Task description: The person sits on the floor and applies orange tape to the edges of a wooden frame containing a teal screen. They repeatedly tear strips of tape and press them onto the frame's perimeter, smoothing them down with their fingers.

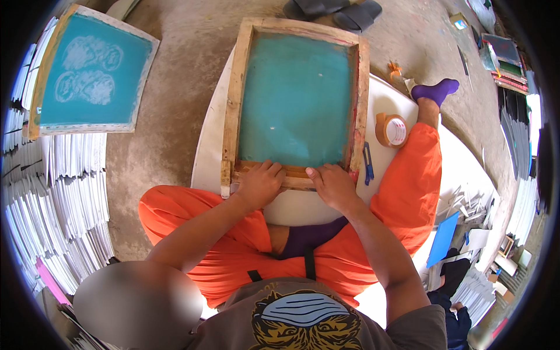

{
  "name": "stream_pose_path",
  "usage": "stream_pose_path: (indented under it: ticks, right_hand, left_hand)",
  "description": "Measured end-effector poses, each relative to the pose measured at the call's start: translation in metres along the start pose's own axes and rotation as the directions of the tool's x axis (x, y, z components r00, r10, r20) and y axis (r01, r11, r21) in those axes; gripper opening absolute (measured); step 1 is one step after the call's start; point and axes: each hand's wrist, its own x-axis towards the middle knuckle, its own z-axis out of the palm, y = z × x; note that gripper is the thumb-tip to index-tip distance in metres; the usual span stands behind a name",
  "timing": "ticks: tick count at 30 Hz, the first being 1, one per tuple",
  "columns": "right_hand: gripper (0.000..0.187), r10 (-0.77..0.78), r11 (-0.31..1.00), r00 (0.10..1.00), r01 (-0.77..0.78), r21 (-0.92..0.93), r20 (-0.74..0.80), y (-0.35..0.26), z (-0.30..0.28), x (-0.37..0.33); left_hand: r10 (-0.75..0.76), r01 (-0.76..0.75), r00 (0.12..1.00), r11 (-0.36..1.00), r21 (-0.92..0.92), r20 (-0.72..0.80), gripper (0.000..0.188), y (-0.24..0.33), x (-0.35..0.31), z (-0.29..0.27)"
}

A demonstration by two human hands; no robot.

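A wooden screen-printing frame [231, 105] with teal mesh lies on a white board [213, 125] in front of my crossed legs. My left hand [261, 185] rests on the frame's near bar, left of its middle, fingers curled over the edge. My right hand [334, 186] grips the same bar near its right corner, thumb extended toward the left hand. Between the hands a glossy brown strip [296, 171], looking like packing tape, runs along the bar. To the right lie a roll of brown tape [391, 130] and a dark blue utility knife [368, 164].
Another teal screen [87, 73] with pale printed shapes leans on paper stacks [52, 204] at left. Black sandals [357, 17] lie on the floor beyond the frame. Paper scraps and a blue sheet [443, 239] are at right, near what looks like a person in dark clothing [458, 324].
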Motion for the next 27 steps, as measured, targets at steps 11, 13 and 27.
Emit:
stream_pose_path:
  ticks: [11,13,27]
  right_hand:
    - [0.082,0.067,0.986,0.920,-0.002,-0.165,0.386,-0.003,-0.035,0.025]
    - [0.084,0.063,0.983,0.918,0.011,-0.184,0.391,0.000,-0.037,0.027]
    - [0.086,0.172,0.927,0.908,-0.018,-0.375,0.381,-0.002,-0.074,-0.001]
  left_hand:
    - [-0.241,0.187,0.919,0.963,0.193,0.313,0.073,0.005,0.012,-0.024]
    - [-0.286,0.231,0.905,0.952,0.200,0.316,0.075,0.006,0.014,-0.031]
    - [-0.100,-0.010,0.986,0.769,0.640,0.135,0.055,-0.029,-0.038,-0.024]
